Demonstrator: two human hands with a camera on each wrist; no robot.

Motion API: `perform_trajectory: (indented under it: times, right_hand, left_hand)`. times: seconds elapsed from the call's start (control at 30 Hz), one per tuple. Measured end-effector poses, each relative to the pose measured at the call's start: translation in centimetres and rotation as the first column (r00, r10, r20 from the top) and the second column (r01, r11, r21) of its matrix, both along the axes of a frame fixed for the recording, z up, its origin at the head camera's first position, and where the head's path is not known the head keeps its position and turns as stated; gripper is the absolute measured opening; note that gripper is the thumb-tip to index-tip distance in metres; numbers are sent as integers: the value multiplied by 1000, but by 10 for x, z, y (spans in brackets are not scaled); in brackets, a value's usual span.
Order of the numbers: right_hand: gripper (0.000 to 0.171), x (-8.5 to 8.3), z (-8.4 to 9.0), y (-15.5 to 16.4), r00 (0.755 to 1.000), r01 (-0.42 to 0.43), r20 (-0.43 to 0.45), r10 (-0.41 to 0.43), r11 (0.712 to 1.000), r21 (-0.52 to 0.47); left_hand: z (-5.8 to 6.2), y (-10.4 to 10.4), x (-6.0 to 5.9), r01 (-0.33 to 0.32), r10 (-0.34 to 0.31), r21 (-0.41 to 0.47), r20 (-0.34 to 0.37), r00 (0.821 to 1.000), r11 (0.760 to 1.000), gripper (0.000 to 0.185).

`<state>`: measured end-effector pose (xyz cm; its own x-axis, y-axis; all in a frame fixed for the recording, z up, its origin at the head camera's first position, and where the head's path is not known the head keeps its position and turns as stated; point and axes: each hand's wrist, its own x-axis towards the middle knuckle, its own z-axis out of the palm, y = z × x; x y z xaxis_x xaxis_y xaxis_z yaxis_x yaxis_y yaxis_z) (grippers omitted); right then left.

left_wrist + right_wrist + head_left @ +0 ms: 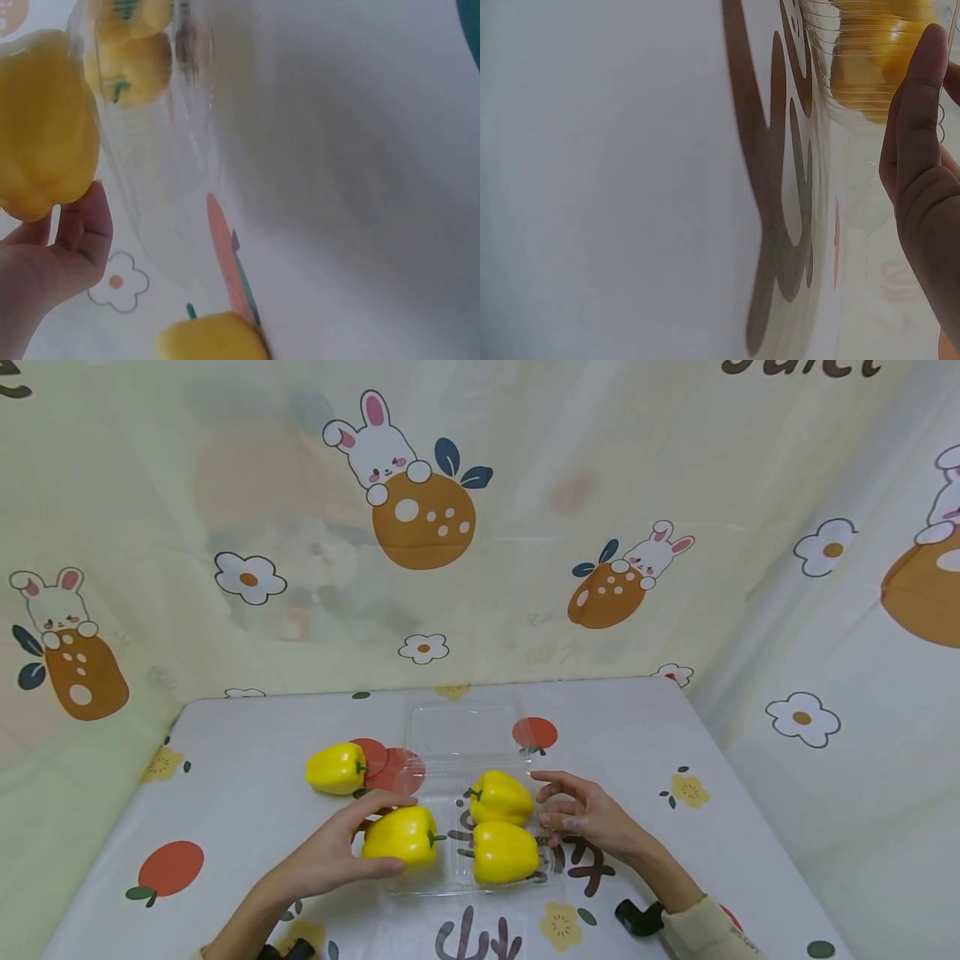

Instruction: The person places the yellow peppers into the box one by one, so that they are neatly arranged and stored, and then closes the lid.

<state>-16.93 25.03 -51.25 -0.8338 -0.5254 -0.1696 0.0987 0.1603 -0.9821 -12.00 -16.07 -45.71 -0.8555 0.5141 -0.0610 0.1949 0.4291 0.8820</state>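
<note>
My left hand (pixel 333 847) grips a yellow bell pepper (pixel 401 837) with a green stem, thumb on the near side and fingers behind. That pepper is over the left part of a clear plastic container (pixel 420 885); whether it touches the bottom cannot be told. Two more yellow peppers, one farther (pixel 501 798) and one nearer (pixel 506 853), sit in the container's right half. At the right rim, my right hand (pixel 588 817) holds the container's edge between thumb and fingers. In the right wrist view the thumb (pixel 922 90) lies against the ribbed clear wall.
Another yellow pepper (pixel 336 768) lies on the white printed tablecloth (pixel 247 810), left of the container. The container's clear lid (pixel 465 729) lies open at its far side. A patterned curtain (pixel 525 635) stands behind the table.
</note>
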Motion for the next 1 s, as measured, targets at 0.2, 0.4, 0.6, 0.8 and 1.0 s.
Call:
perform_trajectory:
  times: [0.2,0.4,0.6,0.8,1.0]
  right_hand:
    - [75,0,0,0,1000,4,-1,-4,1000,6]
    - [76,0,-1,0,1000,4,2,-4,1000,2]
    - [76,0,0,0,1000,5,-2,-5,1000,0]
    - [76,0,0,0,1000,5,2,-5,1000,1]
    - [76,0,0,0,1000,6,6,-7,1000,2]
  left_hand:
    - [-2,10,-1,23,-23,-10,0,1000,1000,64]
    - [-4,16,-3,41,-41,-25,-15,999,999,66]
    - [-5,21,-3,65,-65,-15,-34,997,998,63]
    - [-8,24,-5,76,-76,-15,-34,997,997,62]
    - [-10,26,-5,84,-85,-24,-35,996,996,64]
